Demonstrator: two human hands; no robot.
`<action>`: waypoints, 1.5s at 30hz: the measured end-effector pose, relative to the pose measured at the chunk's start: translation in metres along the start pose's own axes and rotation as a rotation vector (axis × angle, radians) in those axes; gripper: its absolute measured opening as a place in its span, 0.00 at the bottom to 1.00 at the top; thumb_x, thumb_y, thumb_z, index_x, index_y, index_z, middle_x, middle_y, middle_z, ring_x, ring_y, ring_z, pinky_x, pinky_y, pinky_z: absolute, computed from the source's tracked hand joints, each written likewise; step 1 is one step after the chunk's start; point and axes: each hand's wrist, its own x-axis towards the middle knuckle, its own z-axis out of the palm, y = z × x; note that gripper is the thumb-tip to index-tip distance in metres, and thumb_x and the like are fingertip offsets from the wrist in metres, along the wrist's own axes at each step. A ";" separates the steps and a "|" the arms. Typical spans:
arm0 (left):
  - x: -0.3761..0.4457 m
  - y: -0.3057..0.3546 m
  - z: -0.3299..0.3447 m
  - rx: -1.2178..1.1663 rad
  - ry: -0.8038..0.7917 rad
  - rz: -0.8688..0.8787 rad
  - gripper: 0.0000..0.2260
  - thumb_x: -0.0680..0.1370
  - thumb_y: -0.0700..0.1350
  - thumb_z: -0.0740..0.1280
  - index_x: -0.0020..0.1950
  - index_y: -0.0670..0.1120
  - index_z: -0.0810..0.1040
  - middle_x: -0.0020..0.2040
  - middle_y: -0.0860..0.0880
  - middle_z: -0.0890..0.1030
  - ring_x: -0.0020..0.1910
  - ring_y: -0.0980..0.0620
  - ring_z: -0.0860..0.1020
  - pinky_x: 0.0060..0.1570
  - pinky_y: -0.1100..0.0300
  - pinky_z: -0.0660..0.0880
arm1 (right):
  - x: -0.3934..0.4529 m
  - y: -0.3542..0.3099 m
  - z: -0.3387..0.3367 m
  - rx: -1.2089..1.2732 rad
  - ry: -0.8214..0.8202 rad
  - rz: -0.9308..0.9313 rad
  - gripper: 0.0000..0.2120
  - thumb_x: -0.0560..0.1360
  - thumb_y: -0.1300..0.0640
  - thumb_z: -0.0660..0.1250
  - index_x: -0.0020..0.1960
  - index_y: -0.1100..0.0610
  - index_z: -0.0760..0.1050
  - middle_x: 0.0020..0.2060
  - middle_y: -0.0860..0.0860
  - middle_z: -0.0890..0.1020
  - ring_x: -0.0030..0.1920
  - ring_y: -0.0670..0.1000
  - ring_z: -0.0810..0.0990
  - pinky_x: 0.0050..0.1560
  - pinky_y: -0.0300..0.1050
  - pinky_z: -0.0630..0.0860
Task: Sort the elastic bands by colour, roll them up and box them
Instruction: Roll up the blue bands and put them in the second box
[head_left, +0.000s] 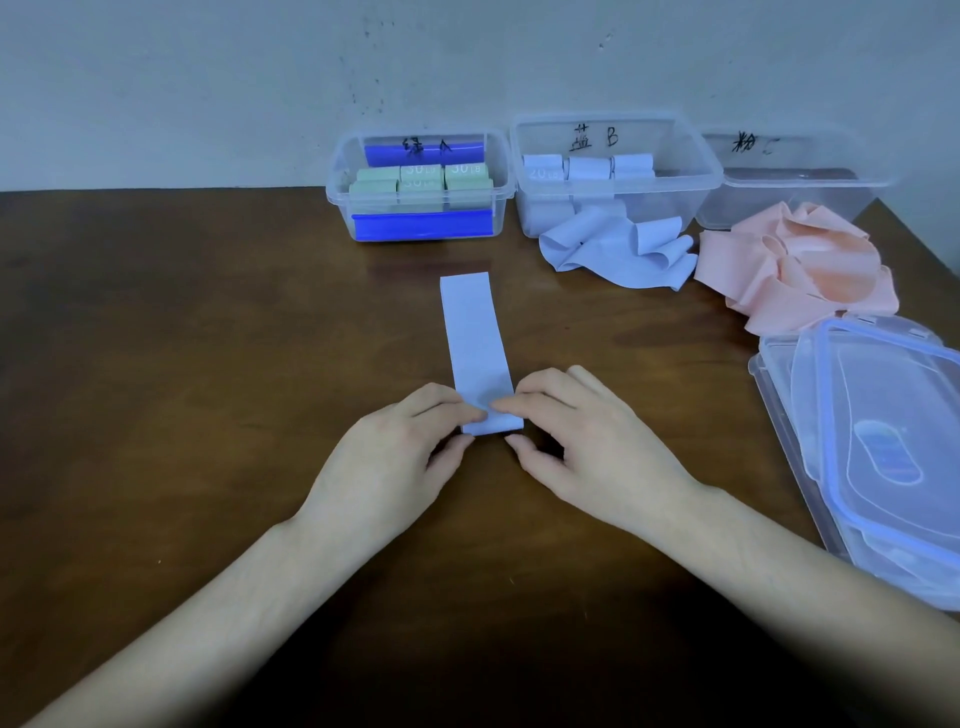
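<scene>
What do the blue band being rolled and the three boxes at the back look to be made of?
Blue band: thin, matte, rubbery sheet by its look, lying flat and folding softly where both hands pinch it; possibly latex, but that is uncertain. Boxes: clear, glossy rigid plastic, since the rolled bands show through their walls.

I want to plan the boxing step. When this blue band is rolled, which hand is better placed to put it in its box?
Probably the right hand: the blue box stands far right of the band.
</scene>
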 end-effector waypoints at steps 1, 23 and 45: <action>0.002 0.000 0.000 -0.008 -0.002 -0.012 0.10 0.78 0.45 0.70 0.58 0.49 0.84 0.55 0.56 0.80 0.38 0.64 0.71 0.41 0.76 0.68 | 0.001 0.000 0.000 -0.001 0.005 -0.006 0.14 0.77 0.56 0.71 0.62 0.52 0.80 0.55 0.46 0.79 0.51 0.45 0.72 0.53 0.35 0.70; 0.017 -0.003 0.001 0.044 0.027 -0.017 0.13 0.77 0.45 0.70 0.62 0.47 0.81 0.57 0.53 0.77 0.34 0.56 0.74 0.35 0.67 0.74 | 0.025 0.014 0.003 -0.007 -0.030 0.011 0.13 0.78 0.54 0.68 0.63 0.52 0.78 0.58 0.46 0.79 0.51 0.44 0.69 0.52 0.41 0.72; -0.009 0.015 -0.005 -0.020 -0.072 -0.020 0.09 0.78 0.46 0.68 0.57 0.54 0.80 0.53 0.61 0.77 0.34 0.59 0.72 0.33 0.68 0.72 | -0.015 -0.010 -0.006 0.099 -0.076 0.056 0.15 0.78 0.51 0.69 0.63 0.49 0.77 0.55 0.41 0.75 0.51 0.42 0.68 0.53 0.31 0.66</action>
